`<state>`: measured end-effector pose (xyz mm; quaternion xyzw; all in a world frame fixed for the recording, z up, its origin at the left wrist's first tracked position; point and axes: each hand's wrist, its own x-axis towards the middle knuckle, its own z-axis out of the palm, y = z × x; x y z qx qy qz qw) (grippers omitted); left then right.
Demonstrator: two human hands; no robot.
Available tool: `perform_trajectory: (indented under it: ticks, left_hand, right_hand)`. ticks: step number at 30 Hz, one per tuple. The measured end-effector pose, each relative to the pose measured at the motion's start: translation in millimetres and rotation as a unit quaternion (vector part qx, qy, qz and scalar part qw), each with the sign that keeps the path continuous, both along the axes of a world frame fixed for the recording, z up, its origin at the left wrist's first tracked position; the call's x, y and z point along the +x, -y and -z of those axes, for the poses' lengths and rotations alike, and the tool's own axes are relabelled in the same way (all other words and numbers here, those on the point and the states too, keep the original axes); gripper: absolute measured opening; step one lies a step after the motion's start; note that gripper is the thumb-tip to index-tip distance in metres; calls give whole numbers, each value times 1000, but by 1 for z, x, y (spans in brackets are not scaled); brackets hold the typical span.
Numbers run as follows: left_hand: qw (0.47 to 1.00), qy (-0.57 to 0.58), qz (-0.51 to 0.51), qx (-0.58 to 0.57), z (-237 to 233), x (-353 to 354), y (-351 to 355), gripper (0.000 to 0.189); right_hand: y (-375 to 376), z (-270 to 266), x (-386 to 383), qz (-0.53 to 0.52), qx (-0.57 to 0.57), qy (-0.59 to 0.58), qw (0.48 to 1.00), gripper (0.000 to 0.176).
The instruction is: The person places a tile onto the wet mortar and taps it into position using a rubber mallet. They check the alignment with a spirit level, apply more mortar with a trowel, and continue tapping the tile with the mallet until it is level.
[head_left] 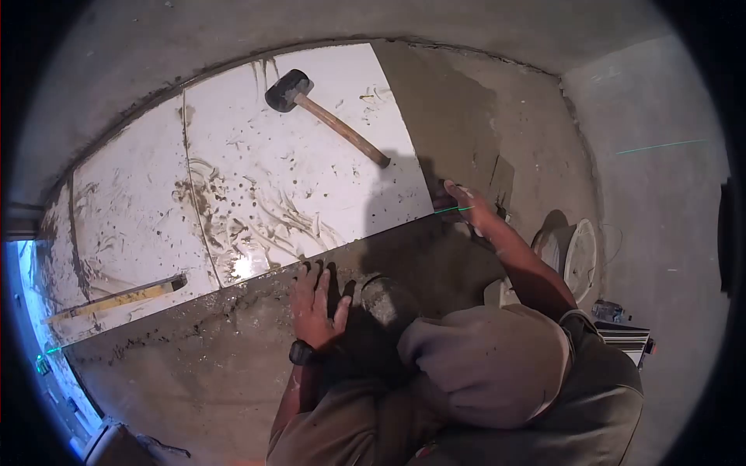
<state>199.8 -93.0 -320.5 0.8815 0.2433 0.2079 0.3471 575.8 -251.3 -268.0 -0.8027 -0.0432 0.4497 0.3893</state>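
Observation:
My left hand (317, 307), with a dark watch at the wrist, has its fingers spread just below the front edge of the white tiles (326, 194); nothing is in it. At the tiles' right front corner is my right hand (465, 208), fingers apart and partly in shadow, holding nothing visible. A thin green line crosses it. On the tile, a mallet (338, 128) with a black head and wooden handle lies at a slant. Wet grey smears and spots mark the tile surface. Right of the tiles spreads smooth grey mortar (443, 109).
A white round bucket or lid (580, 260) stands at the right, near the wall (653, 179). Below it lie a clear plastic item (610, 312) and a striped box (624, 342). A narrow slot (116, 300) cuts the left tile. My knees are close below.

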Motion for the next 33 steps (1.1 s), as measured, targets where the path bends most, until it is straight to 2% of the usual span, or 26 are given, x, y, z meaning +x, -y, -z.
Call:
perform_trajectory:
  ticks: [5,7,9,10,11,14,16,17,19,22,24,27,29,30,32,33]
  left_hand:
    - [1000,1,-14,10,1,3,-11,62]
    - [1000,19,8,22,-3,4,-12,62]
    - [1000,-13,14,-20,-5,10,-9,67]
    - [999,-29,14,-4,-7,14,-11,71]
    - [999,-44,17,12,-9,17,-12,74]
    - [993,-116,11,26,-7,34,-14,81]
    - [987,-135,46,70,-4,43,-19,85]
    - [981,-167,62,70,-3,47,-21,86]
    - [980,-174,55,75,4,51,-21,86]
    - [979,-176,54,82,15,51,-23,85]
    - [980,-170,61,85,17,49,-24,84]
    - [978,-177,54,91,15,50,-22,83]
    - [981,-171,47,83,14,50,-23,84]
    - [983,-158,57,79,13,50,-23,84]
    - [980,-178,47,81,14,51,-23,85]
    - [979,-180,48,80,14,52,-23,85]
  right_hand:
    - [0,-1,2,2,-8,-19,1000,81]
    - [-4,-10,2,-69,-31,54,996,68]
    - [26,41,24,33,219,11,975,62]
    - [-3,27,24,-117,40,147,981,59]
    - [-35,-3,20,-259,-129,285,914,56]
    - [-86,-8,1,-241,-31,317,917,59]
    - [-123,-7,-6,-283,32,408,868,60]
    - [-138,-5,-10,-284,36,409,867,60]
    - [-165,-2,-17,-336,35,475,813,64]
    - [-190,6,-29,-373,-27,445,814,64]
    - [-193,17,-26,-374,-21,454,808,67]
    - [-195,20,-14,-387,-41,457,800,58]
    - [-195,13,-7,-329,-59,402,852,48]
    - [-190,11,-4,-319,-27,427,845,40]
    - [-175,9,11,-301,28,439,846,38]
    - [-166,-8,12,-279,34,371,885,38]
